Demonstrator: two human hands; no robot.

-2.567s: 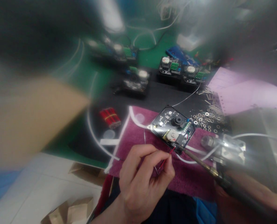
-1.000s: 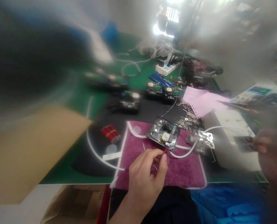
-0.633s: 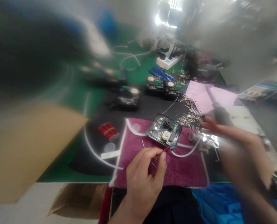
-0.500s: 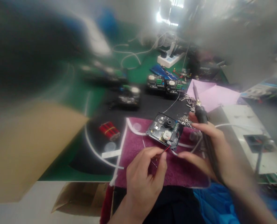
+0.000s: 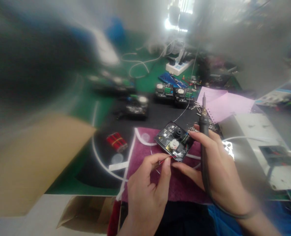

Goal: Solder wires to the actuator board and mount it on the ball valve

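We counted two hands (image 5: 146, 185), one soldering iron (image 5: 204, 126), one cloth (image 5: 182, 188), one red bundle (image 5: 117, 142), one power strip (image 5: 176, 69) and at least four circuit boards (image 5: 168, 135).

It's one head-worn camera, looking forward and down, close in! Left hand (image 5: 149, 185) and right hand (image 5: 220, 164) fill the lower frame, the board (image 5: 168, 136) shows below and right of centre, the table (image 5: 64, 182) runs away ahead, top and sides smearing into blur.

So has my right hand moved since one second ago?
Yes, your right hand moved left, from the right end of the pale metal box to the black circuit board's right side.
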